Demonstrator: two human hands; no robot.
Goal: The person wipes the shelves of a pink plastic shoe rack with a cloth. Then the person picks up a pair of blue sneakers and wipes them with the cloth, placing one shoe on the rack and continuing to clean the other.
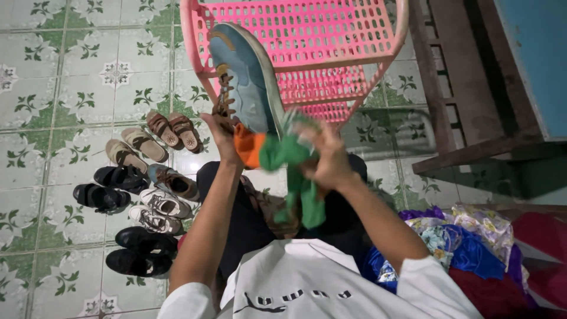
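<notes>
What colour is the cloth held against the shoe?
Green cloth, bunched in the right hand; the head view shows it clearly.

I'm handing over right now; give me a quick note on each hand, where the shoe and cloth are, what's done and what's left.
Left hand: holds the blue sneaker by its heel end, sole up, brown laces hanging, over the pink plastic rack.
Right hand: grips a green cloth pressed against the sneaker's side; an orange cloth patch sits between the hands.
Done: the sneaker is lifted, the cloth is on it.
Left: how much of the sneaker is wiped cannot be told. Other shoes stand in rows on the tiled floor, untouched. Coloured fabrics are piled at the right.
</notes>
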